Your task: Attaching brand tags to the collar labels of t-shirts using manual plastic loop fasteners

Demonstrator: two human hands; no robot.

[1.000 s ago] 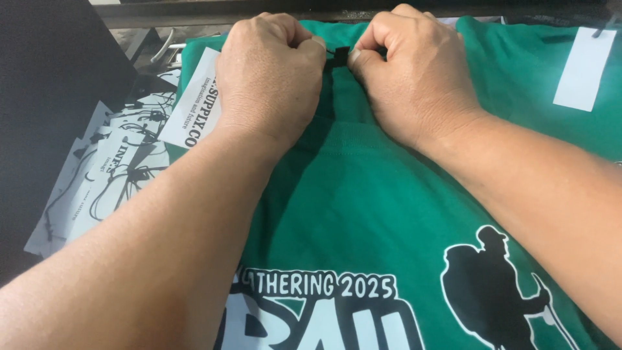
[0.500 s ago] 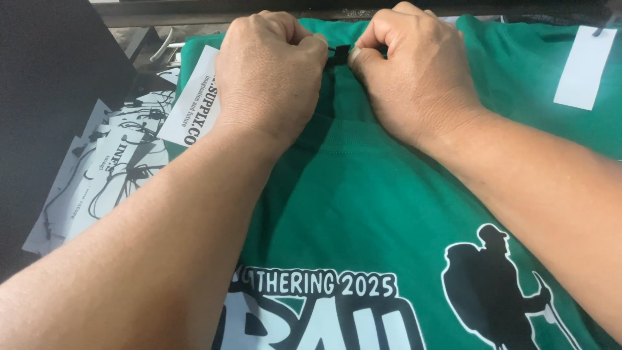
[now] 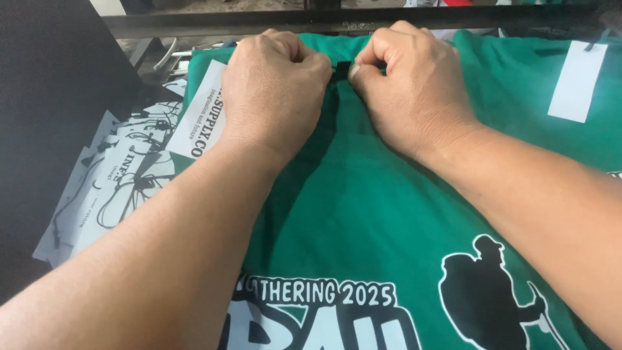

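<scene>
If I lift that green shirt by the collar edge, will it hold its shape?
Probably not. The green shirt already creases between the left hand and right hand, so it looks floppy and would likely drape. It seems light and unlikely to slide far.

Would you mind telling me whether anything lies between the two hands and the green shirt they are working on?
Nothing visible does. The left hand and right hand are already closed on the green shirt near its top edge, pinching a small black piece between them.

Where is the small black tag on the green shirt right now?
In the head view, top centre: the small black tag sits at the green fabric shirt's upper edge, pinched between the left hand and right hand.
</scene>
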